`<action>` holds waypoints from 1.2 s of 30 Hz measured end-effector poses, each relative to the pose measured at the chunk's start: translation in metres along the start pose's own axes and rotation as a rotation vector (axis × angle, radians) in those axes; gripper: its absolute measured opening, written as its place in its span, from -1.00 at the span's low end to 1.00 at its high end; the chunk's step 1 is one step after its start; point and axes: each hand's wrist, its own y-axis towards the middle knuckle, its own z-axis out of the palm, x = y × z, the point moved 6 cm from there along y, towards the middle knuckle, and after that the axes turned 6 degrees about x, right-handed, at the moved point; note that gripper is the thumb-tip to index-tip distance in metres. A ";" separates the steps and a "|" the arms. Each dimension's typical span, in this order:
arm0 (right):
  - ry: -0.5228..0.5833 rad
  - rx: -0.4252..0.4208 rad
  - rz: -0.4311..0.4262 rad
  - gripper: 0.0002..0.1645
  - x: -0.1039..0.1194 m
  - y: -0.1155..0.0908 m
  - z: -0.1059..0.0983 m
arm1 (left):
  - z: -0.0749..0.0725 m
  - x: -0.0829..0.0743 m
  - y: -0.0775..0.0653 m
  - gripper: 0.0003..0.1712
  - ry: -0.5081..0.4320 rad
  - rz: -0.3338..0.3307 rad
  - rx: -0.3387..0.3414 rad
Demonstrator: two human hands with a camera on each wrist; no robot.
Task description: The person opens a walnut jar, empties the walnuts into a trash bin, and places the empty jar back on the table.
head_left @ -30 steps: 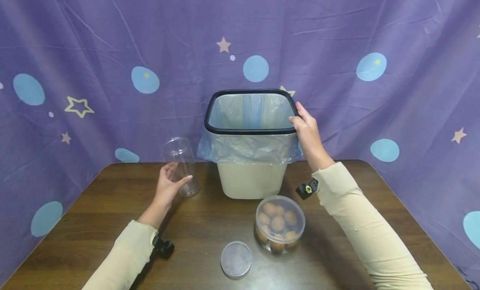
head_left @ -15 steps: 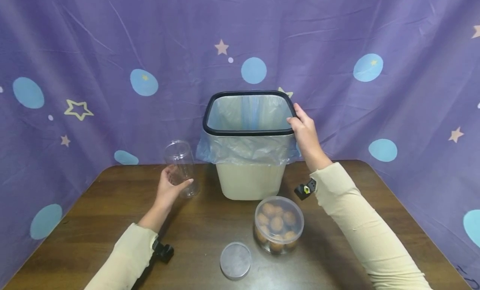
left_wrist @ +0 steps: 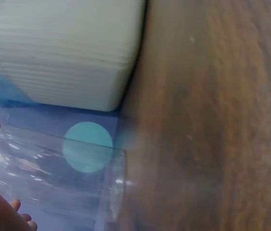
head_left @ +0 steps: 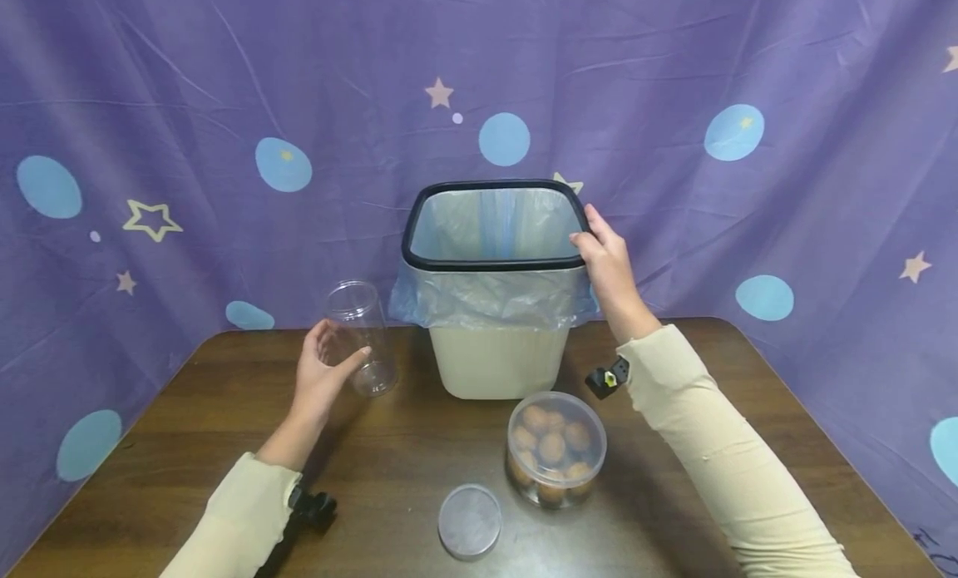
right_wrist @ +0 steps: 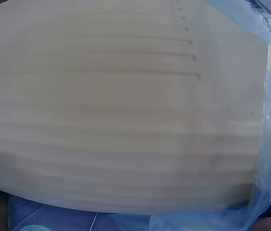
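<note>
A clear jar (head_left: 373,333) was stood upright on the wooden table (head_left: 404,470), to the left of the pale bin (head_left: 499,363) and apart from it. It was flanked by the left hand (head_left: 316,372), whose thumb and fingers were spread apart around its near side (whether the plastic was touched could not be told). The black rim (head_left: 490,265) of the bin was gripped at its right side by the right hand (head_left: 614,269), with the thumb laid over the inner edge and the fingers set outside. The bin was lined with a bluish plastic bag (head_left: 497,298), which was folded down over the outer wall. In front of the bin, brown rounded pieces (head_left: 552,447) were seen inside a lidded round container (head_left: 555,481), and a small disc (head_left: 470,521) was placed nearby. The background was filled by a purple curtain (head_left: 359,87).
</note>
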 end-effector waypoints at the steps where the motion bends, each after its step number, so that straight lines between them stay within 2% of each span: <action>1: 0.002 0.000 0.001 -0.25 0.000 0.000 0.000 | -0.001 -0.003 -0.002 0.01 -0.005 0.007 -0.008; 10: -0.002 -0.011 -0.001 -0.27 0.002 -0.001 -0.003 | -0.003 -0.035 -0.016 -0.03 -0.034 0.077 -0.021; 15: -0.063 0.022 0.021 -0.25 0.001 -0.002 -0.004 | -0.004 -0.045 -0.023 -0.01 -0.026 0.088 -0.014; 18: -0.136 0.062 0.037 -0.24 -0.003 -0.005 -0.005 | -0.007 -0.050 -0.027 0.02 -0.020 0.094 -0.016; 21: -0.154 0.119 0.039 -0.24 -0.010 -0.010 -0.007 | -0.010 -0.052 -0.032 0.03 -0.016 0.098 -0.027; 25: -0.158 0.202 0.009 -0.28 -0.017 -0.024 -0.011 | -0.012 -0.055 -0.039 0.04 -0.015 0.105 -0.034; 28: -0.201 0.243 -0.009 -0.31 -0.022 -0.036 -0.017 | -0.011 -0.059 -0.046 0.04 -0.019 0.118 -0.033; 36: -0.303 0.390 -0.059 -0.39 -0.054 -0.072 -0.035 | -0.003 -0.067 -0.066 0.05 -0.002 0.146 0.024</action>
